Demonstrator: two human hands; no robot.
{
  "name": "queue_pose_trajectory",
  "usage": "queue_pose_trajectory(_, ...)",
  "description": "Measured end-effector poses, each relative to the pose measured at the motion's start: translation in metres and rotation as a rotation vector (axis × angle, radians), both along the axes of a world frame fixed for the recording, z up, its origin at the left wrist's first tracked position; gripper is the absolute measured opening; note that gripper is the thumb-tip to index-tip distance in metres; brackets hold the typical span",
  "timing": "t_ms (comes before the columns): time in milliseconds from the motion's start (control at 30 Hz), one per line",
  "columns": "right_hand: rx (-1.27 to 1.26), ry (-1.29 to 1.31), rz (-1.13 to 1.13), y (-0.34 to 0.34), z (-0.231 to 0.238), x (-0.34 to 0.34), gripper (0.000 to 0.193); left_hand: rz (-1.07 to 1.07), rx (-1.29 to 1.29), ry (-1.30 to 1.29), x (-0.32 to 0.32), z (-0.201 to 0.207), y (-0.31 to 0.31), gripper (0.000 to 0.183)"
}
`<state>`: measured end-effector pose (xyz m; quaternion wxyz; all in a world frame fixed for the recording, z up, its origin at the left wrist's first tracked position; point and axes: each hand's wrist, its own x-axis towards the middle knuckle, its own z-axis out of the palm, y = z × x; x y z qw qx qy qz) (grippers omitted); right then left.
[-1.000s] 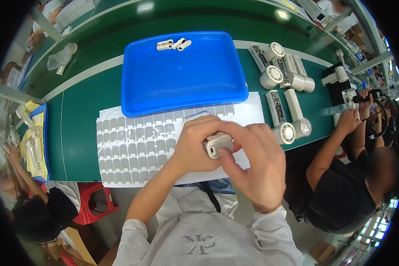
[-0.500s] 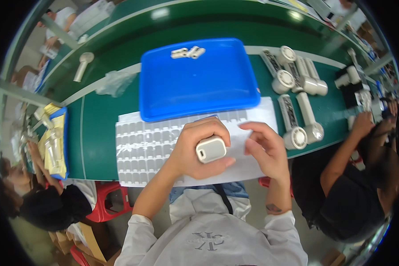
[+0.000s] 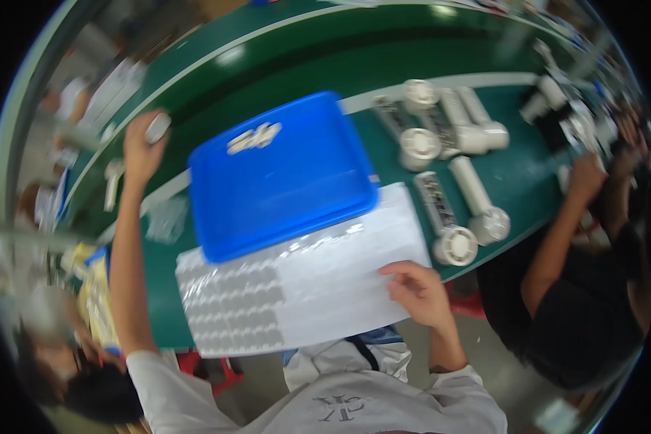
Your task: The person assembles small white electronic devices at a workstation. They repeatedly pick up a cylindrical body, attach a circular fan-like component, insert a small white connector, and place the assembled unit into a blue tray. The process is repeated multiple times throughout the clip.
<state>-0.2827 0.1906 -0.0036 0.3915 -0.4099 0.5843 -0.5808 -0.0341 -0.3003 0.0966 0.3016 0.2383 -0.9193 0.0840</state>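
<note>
My left hand is stretched out to the far left, over the edge of the raised green shelf. Its fingers are closed round a white device with a rounded end; the palm hides the rest of it. Above the right part of a white sheet of grey stickers hovers my right hand, empty, its thumb and fingers apart and slightly bent. The sheet lies partly under a blue tray, which holds several small white parts near its far edge.
Several white handheld fans lie on the green table at right, some with dark open handles. A white fan and a clear plastic bag are at left. Co-workers sit on both sides; one person's hand is at far right.
My left hand has carried the white device from above the sheet out to the far left. My right hand has dropped slightly nearer to me. The whole view has turned and shifted.
</note>
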Motion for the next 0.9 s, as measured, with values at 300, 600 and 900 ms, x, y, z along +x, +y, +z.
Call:
queue_pose_trajectory(300,-0.155,0.062,-0.019,0.001,-0.003,-0.006,0.018,0.069,-0.046,0.043,0.002,-0.107,-0.139,0.045)
queue_pose_trajectory(600,-0.142,0.076,0.024,0.001,-0.002,0.0,0.02,0.023,0.459,0.113,0.013,-0.115,-0.092,0.059)
queue_pose_trajectory(900,-0.191,0.08,-0.003,-0.001,-0.008,0.004,0.016,0.112,0.501,-0.328,0.109,-0.058,0.094,0.054)
